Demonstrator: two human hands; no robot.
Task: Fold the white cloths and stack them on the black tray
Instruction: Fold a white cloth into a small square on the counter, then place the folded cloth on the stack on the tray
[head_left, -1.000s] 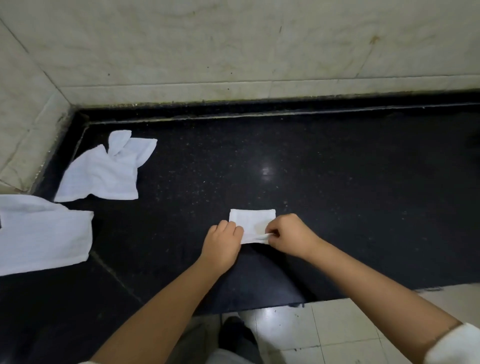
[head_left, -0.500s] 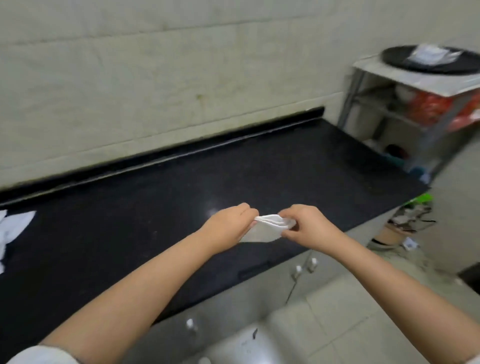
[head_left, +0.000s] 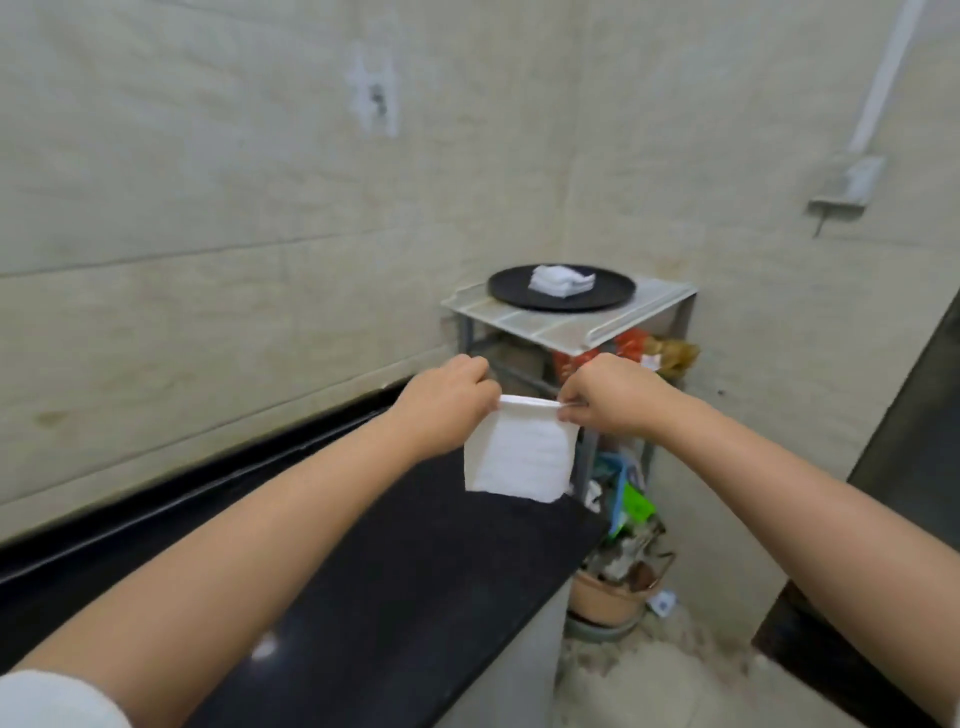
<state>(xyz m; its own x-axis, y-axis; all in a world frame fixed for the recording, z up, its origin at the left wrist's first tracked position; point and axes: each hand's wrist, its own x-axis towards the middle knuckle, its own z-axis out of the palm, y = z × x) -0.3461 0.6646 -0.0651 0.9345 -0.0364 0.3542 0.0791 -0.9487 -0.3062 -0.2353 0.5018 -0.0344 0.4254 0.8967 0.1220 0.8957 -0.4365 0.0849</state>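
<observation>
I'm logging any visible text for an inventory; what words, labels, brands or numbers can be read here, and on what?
None can be read.
Colourful packets on the grey metal rack's lower shelves: print too blurred.
Green packet lower down: too blurred.
Folded white cloth: no text.

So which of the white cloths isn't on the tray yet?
The folded white cloth hanging between the left hand and right hand, pinched by its top edge. The other cloths already lie stacked on the black tray.

Single head camera, looking forward-down along black counter (head_left: 415, 597) toward corner shelf (head_left: 566, 317).
</observation>
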